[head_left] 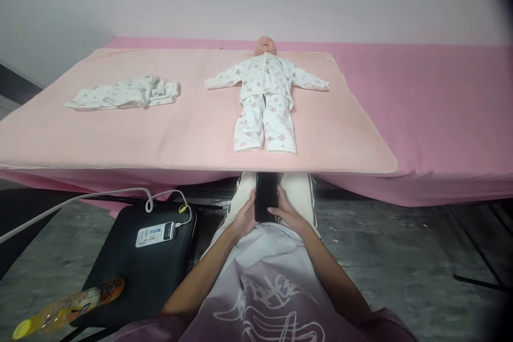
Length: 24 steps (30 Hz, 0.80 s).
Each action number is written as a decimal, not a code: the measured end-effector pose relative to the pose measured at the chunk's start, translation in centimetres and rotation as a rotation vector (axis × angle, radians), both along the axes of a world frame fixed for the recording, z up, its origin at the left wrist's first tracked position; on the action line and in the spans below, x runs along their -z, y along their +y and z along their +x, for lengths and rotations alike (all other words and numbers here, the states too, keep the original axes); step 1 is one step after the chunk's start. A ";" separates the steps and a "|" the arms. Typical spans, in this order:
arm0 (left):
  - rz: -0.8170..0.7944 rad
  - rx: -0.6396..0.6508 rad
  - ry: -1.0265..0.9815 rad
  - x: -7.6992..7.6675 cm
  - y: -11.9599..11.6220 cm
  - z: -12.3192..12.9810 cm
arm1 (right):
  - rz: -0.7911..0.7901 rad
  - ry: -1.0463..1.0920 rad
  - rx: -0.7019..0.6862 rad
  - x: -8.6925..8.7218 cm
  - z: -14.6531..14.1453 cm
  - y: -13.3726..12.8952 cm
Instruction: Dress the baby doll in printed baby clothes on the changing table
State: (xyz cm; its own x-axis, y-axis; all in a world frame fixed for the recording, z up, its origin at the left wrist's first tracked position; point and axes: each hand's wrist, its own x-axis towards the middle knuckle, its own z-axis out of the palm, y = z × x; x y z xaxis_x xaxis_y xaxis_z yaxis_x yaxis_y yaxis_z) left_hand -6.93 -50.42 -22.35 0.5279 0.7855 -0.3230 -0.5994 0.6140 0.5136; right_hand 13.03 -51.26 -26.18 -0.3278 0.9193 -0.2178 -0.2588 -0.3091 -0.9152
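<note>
On my lap, below the table edge, I hold a black smartphone (265, 195) with a dark screen. My left hand (245, 217) is closed around its left side. My right hand (287, 210) grips the right side, its thumb lying over the lower part of the screen. Beyond the phone, a baby doll (265, 46) lies face up on the table. It wears a white patterned top (265, 75) with the sleeves spread wide and white patterned trousers (264, 123). Folded white patterned baby clothes (124, 93) lie to the left of the doll.
A pale pink mat (192, 144) covers much of the table, over a darker pink cloth (433, 117). At my left, a black chair (132, 272) bears a white power bank (155, 234) with a cable (80, 200) and a yellow-capped bottle (68, 310). Thin black legs (476, 248) stand at right.
</note>
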 end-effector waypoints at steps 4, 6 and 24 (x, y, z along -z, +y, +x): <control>0.015 -0.025 -0.035 0.0 0.0 0.2 | -0.108 0.042 -0.009 0.1 0.1 0.1; 0.010 -0.032 -0.051 0.0 0.1 0.2 | -0.052 0.042 -0.020 -0.1 0.1 0.1; 0.018 -0.013 -0.052 0.7 0.1 -0.3 | 0.092 -0.021 -0.030 -0.4 -0.3 0.2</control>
State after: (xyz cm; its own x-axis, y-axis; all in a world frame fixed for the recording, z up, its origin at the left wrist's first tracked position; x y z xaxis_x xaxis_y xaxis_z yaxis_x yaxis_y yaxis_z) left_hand -7.19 -50.33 -23.05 0.5332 0.7980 -0.2809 -0.6335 0.5967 0.4926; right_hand 12.69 -51.11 -25.82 -0.3519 0.9254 -0.1406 -0.2307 -0.2313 -0.9451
